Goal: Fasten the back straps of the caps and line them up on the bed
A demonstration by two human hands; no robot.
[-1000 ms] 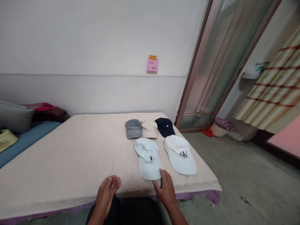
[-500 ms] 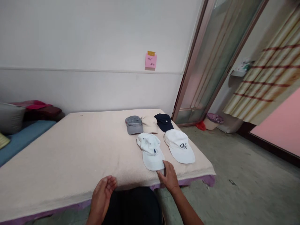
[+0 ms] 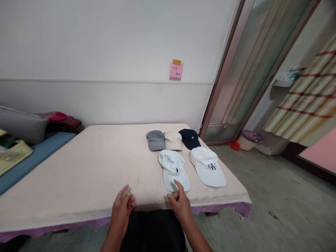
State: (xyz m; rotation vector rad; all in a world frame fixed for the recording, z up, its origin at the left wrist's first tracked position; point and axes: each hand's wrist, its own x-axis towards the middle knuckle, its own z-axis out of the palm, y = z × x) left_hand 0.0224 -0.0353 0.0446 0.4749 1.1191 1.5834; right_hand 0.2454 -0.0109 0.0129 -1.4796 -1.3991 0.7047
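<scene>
My left hand (image 3: 123, 208) is raised over the front edge of the bed, fingers loosely curled apart and holding nothing. Close to the brim of a white cap with a small dark emblem (image 3: 172, 167) is my right hand (image 3: 180, 201), its thumb and index finger apart with nothing between them; I cannot tell whether it touches the brim. To the right lies a white cap with dark lettering (image 3: 207, 167). Behind these two, a grey cap (image 3: 155, 140), a cream cap (image 3: 173, 140) and a navy cap (image 3: 189, 139) sit side by side.
The caps lie on a bed with a pale cover (image 3: 105, 161). A grey pillow (image 3: 23, 124) is at the left. A pink note (image 3: 176, 71) is taped to the wall. A waste bin (image 3: 248, 140) stands on the floor by the sliding door (image 3: 236, 80).
My right hand has moved left, away from the right edge of the white cap's brim to its front. My left hand has risen slightly. The whole view has shifted a little left.
</scene>
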